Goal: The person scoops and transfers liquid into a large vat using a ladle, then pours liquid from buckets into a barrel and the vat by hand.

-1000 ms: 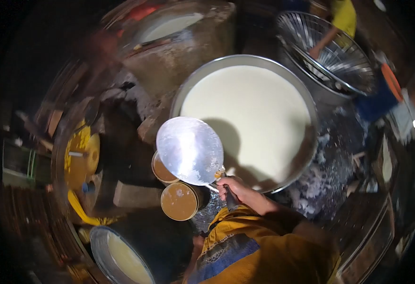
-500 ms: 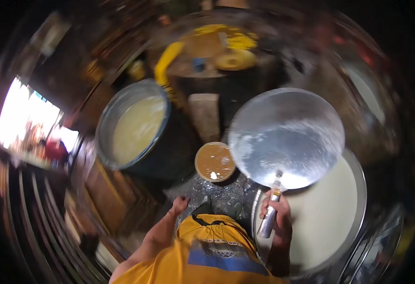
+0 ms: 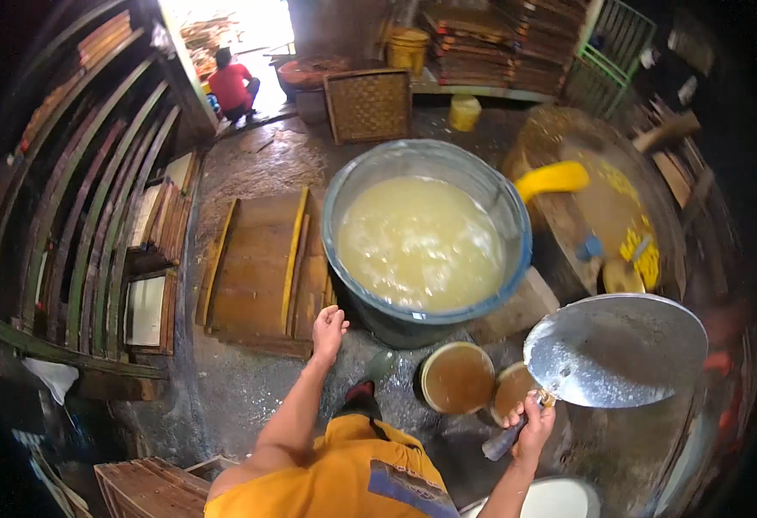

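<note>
My right hand [image 3: 531,423] is wrapped round the handle of a large metal wok [image 3: 620,350]. The wok is tilted, with whitish residue on its inner surface. My left hand [image 3: 330,332] hangs empty with its fingers loosely curled and partly apart, close to the near left side of a big blue-rimmed barrel [image 3: 517,259]. Cloudy yellowish liquid [image 3: 422,242] fills much of that barrel. Below the wok are two buckets of brown liquid, one bucket [image 3: 458,378] in full view and the other bucket [image 3: 512,388] partly hidden by my right hand and the wok.
A vat of white liquid [image 3: 560,501] shows at the bottom edge. Wooden boards [image 3: 253,259] lie left of the barrel, beside a slatted rack [image 3: 94,224]. At right stands a round basin [image 3: 594,190] with a yellow pipe [image 3: 555,179]. A person in red [image 3: 232,85] crouches by the doorway.
The view has swung left, bringing the barrel to the middle and the white vat to the bottom edge. My right hand still holds the wok, now tipped sideways and away from above the vat.
</note>
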Demonstrator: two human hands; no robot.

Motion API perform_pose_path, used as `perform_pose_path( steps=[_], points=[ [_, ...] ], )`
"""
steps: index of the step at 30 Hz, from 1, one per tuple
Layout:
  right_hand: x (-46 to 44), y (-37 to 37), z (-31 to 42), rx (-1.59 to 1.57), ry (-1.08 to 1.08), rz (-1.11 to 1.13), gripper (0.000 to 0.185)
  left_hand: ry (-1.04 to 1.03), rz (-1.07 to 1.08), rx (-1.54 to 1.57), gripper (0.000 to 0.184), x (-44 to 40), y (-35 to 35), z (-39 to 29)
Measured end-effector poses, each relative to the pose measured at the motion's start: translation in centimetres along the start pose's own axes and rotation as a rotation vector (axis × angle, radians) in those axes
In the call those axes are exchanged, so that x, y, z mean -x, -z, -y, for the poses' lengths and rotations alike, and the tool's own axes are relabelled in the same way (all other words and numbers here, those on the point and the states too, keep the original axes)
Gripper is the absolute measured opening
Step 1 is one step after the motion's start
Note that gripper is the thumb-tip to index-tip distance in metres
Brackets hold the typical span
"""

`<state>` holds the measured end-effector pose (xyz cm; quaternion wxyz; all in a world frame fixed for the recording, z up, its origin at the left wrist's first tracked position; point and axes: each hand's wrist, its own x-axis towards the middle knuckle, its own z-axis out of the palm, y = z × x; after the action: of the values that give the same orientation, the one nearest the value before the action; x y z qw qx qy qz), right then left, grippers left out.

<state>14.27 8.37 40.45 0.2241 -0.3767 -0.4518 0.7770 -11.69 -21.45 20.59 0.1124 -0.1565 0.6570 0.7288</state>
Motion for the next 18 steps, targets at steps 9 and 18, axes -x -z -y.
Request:
perform_pose_path(
  steps=[9,18],
  points=[
    [-20.9,-21.9,-3.7,0.314,-0.103,0.055,0.016,-0.126,-0.377,-0.252,0.055,-11.9,-3.5,-8.6],
    [-38.8,-20.4,-21.4,1.188,0.741,-0.381,0.015,-0.028,-0.394,-0.310,0.043,-11.8,-5.4,-10.3]
  ],
)
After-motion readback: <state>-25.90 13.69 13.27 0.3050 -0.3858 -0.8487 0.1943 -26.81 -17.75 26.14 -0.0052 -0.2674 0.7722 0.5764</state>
